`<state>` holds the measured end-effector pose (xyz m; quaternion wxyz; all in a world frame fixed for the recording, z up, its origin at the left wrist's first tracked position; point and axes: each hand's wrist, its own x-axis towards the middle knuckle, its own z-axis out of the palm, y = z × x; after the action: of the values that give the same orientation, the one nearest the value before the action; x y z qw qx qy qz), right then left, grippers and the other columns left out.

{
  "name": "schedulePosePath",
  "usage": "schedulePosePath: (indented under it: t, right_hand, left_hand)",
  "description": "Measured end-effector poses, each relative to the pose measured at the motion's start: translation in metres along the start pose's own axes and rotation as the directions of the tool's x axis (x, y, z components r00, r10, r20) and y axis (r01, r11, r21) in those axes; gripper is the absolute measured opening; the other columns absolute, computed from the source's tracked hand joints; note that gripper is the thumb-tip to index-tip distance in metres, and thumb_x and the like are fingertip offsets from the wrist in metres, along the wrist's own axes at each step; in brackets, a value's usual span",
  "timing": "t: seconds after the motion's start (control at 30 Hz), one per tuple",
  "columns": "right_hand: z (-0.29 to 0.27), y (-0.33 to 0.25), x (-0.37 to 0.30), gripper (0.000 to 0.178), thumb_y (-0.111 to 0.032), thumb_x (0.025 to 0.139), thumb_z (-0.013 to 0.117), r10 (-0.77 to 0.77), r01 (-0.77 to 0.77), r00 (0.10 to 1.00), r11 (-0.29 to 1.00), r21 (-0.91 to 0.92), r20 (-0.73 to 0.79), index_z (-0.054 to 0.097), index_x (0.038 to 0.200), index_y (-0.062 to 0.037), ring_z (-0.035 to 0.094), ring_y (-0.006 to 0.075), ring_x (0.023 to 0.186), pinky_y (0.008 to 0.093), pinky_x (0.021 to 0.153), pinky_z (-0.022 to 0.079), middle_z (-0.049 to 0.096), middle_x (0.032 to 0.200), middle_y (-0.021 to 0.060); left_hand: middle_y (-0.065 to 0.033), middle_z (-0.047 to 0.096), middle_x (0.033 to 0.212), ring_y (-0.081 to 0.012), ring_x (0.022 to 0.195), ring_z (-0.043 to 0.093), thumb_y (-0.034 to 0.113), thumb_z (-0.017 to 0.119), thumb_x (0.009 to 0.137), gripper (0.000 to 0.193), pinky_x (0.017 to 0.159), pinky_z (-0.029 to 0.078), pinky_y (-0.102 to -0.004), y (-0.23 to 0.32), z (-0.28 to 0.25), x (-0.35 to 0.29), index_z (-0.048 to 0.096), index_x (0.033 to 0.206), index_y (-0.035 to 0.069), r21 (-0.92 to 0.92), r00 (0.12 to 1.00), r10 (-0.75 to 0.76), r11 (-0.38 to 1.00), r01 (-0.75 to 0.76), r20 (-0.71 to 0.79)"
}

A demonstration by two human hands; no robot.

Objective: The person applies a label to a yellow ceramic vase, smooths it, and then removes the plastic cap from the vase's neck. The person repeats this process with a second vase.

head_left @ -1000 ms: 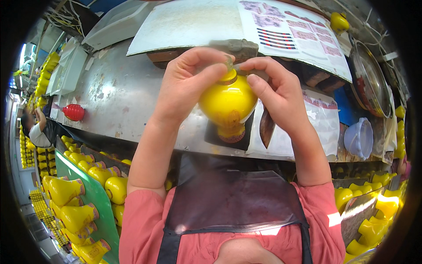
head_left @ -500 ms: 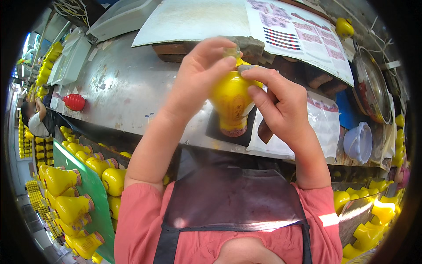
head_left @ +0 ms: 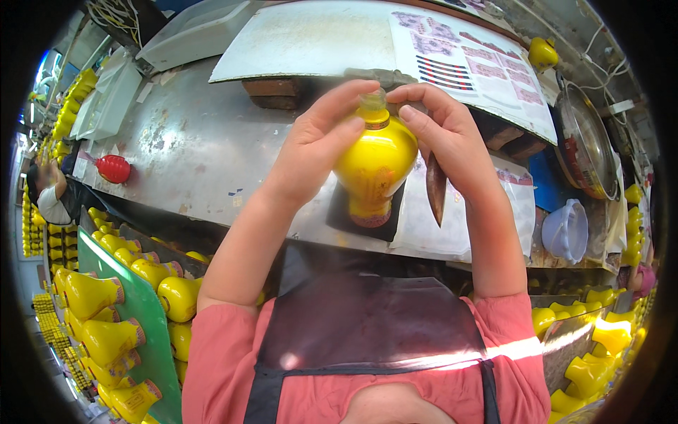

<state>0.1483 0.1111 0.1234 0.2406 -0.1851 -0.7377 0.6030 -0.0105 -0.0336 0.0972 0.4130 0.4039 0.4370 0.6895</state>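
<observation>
A glossy yellow bottle-shaped vase with a patterned base band stands upright on a black pad in front of me. Its short neck has a clear rim. My left hand curls around the left side of the neck, thumb at the shoulder. On the other side my right hand has its fingertips near the rim and thumb bent inward. A brown, pointed, blade-like tool hangs below the right palm, its upper end hidden in the fingers.
White board with printed decal sheets rests on bricks behind the vase. Paper sheet, blue bucket and round metal pan lie right; a red bottle left. Yellow vases fill racks both sides. Another person is far left.
My left hand has lowered slightly and settled at the neck. My right hand has rolled, so the brown tool shows more of its length and its grey end is out of sight.
</observation>
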Motion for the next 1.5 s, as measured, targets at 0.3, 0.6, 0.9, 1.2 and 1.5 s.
schedulePosePath:
  t: [0.3, 0.6, 0.9, 1.2, 1.5]
  right_hand:
    - [0.025, -0.018, -0.035, 0.016, -0.008, 0.094, 0.067, -0.33, 0.264, 0.942, 0.846, -0.462, -0.066, 0.071, 0.109, -0.0063, 0.064, 0.0236, 0.059, 0.0325, 0.06, 0.051, 0.072, 0.087, 0.0136]
    - [0.023, -0.02, -0.029, 0.017, -0.004, 0.1, 0.063, -0.308, 0.281, 0.951, 0.872, -0.4, -0.005, 0.071, 0.114, -0.0008, 0.058, 0.0055, 0.064, 0.0216, 0.061, 0.047, 0.073, 0.094, 0.0009]
    - [0.006, -0.032, -0.006, 0.032, -0.027, 0.105, 0.058, 0.183, -0.182, 0.983, 0.981, 0.073, 0.002, 0.066, 0.124, -0.0026, 0.046, 0.0016, 0.06, 0.019, 0.055, 0.038, 0.066, 0.092, 0.0009]
    - [-0.001, -0.057, 0.029, 0.04, -0.038, 0.109, 0.05, 0.213, -0.211, 0.915, 0.977, -0.044, 0.344, 0.066, 0.128, -0.0073, 0.039, 0.0015, 0.049, 0.0194, 0.047, 0.032, 0.064, 0.087, -0.003]
    - [-0.002, -0.024, -0.008, 0.029, -0.025, 0.108, 0.051, 0.118, -0.118, 0.993, 0.991, -0.065, -0.003, 0.064, 0.118, -0.0015, 0.04, 0.0009, 0.046, 0.0192, 0.044, 0.027, 0.053, 0.064, -0.0041]
  left_hand:
    - [-0.0091, 0.058, 0.138, -0.014, 0.123, 0.056, 0.016, 0.043, 0.112, 0.046, 0.106, 0.045, -0.0273, -0.012, -0.004, -0.003, 0.042, 0.157, 0.006, 0.112, 0.997, 0.071, 0.991, -0.066, -0.037]
    - [-0.0092, 0.057, 0.138, -0.0144, 0.125, 0.055, 0.016, 0.042, 0.112, 0.045, 0.107, 0.044, -0.0279, -0.016, -0.01, -0.002, 0.044, 0.154, 0.004, 0.225, 0.993, 0.116, 0.968, -0.111, -0.009]
    - [-0.0132, 0.052, 0.147, -0.0198, 0.135, 0.05, 0.014, 0.042, 0.11, 0.051, 0.115, 0.037, -0.0319, -0.017, -0.005, -0.008, 0.033, 0.159, 0.004, 0.223, 0.987, 0.156, 0.962, -0.159, 0.032]
    - [-0.0225, 0.056, 0.146, -0.0371, 0.133, 0.058, 0.013, 0.055, 0.103, 0.062, 0.111, 0.044, -0.0416, -0.025, -0.002, -0.009, 0.03, 0.159, 0.006, 0.361, 0.922, 0.387, 0.86, -0.361, 0.0]
    - [-0.0175, 0.066, 0.13, -0.0389, 0.121, 0.061, 0.021, 0.068, 0.095, 0.024, 0.104, 0.048, -0.0459, 0.008, -0.005, 0.004, 0.067, 0.115, 0.009, 0.625, 0.866, 0.469, 0.628, -0.464, 0.173]
